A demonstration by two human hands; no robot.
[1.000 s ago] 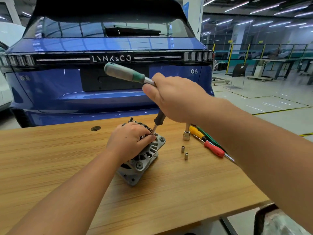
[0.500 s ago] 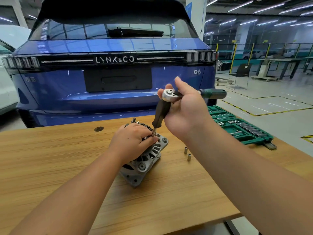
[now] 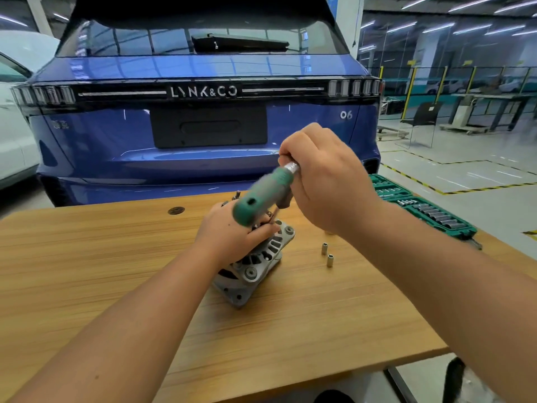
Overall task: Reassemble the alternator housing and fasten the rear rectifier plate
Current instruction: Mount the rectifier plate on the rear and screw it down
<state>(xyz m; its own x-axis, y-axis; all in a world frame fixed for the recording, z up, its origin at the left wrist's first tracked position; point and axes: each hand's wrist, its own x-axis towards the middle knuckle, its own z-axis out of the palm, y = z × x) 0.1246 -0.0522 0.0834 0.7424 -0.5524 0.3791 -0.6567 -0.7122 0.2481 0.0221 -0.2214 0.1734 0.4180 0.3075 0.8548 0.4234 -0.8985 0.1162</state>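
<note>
**Inspector:** Head view only. The right hand has its fingers curled round the head end of a ratchet wrench, whose green handle swings toward the camera and is blurred. The left hand lies over the top of the alternator, fingers wrapped over its upper edge, holding it down.

**Supervisor:** Where does the unit sit?

**Inspector:** On the wooden table, near the middle, tilted on its housing edge rather than lying flat. It rests on the bench with no vice or fixture.

**Supervisor:** Risks?

**Inspector:** In my judgement, three. The tilted body could roll or skid under wrench torque, since only one palm restrains it. The driver tip is hidden behind both hands, so I cannot confirm it is seated; a poorly seated bit would slip and round the fastener or strike the left fingers close beside it. The two loose sockets stand just right of the unit and could be knocked off by the forearm.

**Supervisor:** Condition of the part?

**Inspector:** Grey cast-metal housing with radial cooling slots, a mounting lug with a round bushing facing the camera, and a flat foot at the near end. The rear plate is covered by the left hand; its state cannot be told. A green socket case lies open at the table's far right.
</note>
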